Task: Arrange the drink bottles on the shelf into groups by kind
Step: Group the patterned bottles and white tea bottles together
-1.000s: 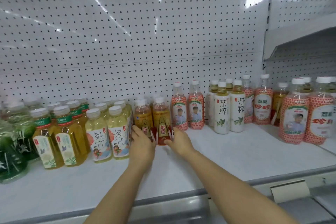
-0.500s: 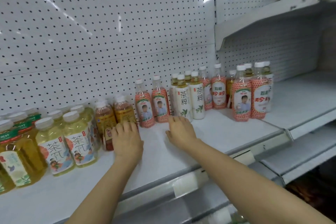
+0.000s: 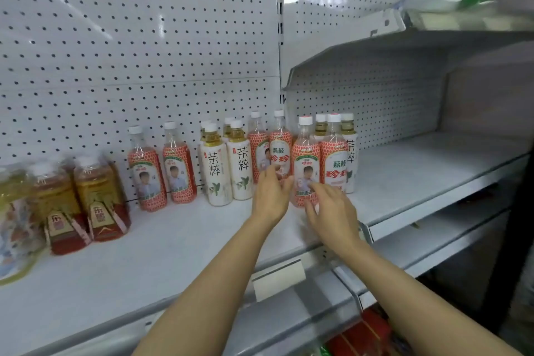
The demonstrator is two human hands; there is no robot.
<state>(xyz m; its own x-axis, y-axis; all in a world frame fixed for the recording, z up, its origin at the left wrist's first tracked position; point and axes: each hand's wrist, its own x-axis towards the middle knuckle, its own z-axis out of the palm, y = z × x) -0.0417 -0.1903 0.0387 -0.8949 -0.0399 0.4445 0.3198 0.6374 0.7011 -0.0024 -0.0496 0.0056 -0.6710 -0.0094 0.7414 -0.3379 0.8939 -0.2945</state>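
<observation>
Your left hand [image 3: 270, 193] is loosely open, fingertips touching the red-scaled, white-capped plastic lychee bottle [image 3: 305, 162] that stands just right of it; your right hand [image 3: 332, 208], fingers spread and holding nothing, reaches its lower label. Full and upright, it will likely feel heavy, stiff and slick, so grip mid-label, below the narrow neck. The white metal shelf [image 3: 173, 243] looks smooth; bare shelf lies beyond your right hand, and white-labelled tea bottles [image 3: 228, 173] crowd your left.

Shop aisle: white metal shelf [image 3: 173, 246] with pegboard back panel [image 3: 138, 52] behind it, blank price-tag holder [image 3: 278, 279] on its front edge.
</observation>
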